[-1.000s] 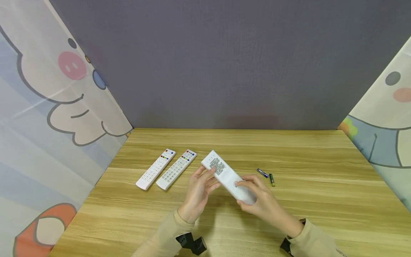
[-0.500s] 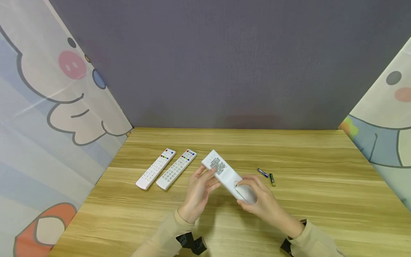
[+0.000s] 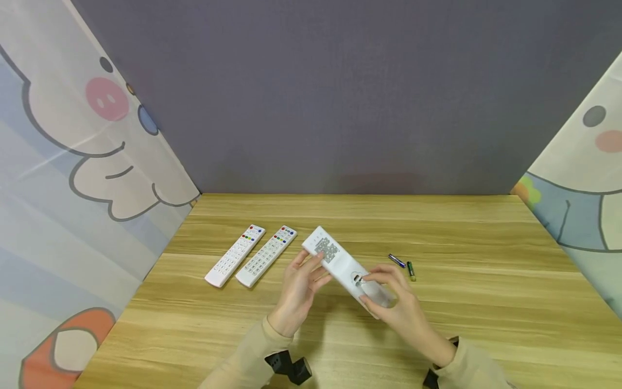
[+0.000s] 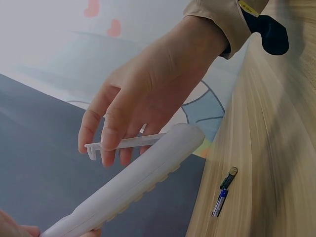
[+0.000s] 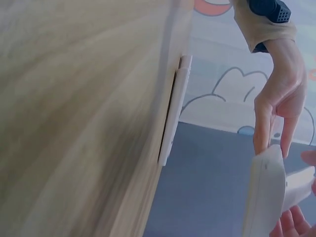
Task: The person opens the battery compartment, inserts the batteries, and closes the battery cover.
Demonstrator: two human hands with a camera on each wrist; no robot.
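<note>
A white remote control (image 3: pixel 340 265) is held back side up above the table, its lower end toward my right hand. My left hand (image 3: pixel 297 294) grips its upper end, thumb on top beside a grey printed label. With thumb and fingers, my right hand (image 3: pixel 400 297) pinches the battery cover (image 4: pixel 128 143), which is tilted up from the remote's back; its latch end stands apart while the other end is still at the remote's end. A dark opening shows at the edge of the compartment in the head view.
Two more white remotes (image 3: pixel 235 256) lie side by side, buttons up, on the wooden table (image 3: pixel 486 259) at left. A blue battery (image 3: pixel 397 261) and a green battery (image 3: pixel 411 271) lie right of the hands. A grey panel (image 3: pixel 359 97) rises behind the table.
My right hand has lifted the battery cover's latch end up from the remote, and the compartment opening has come into view. My left hand keeps its grip almost unmoved.
</note>
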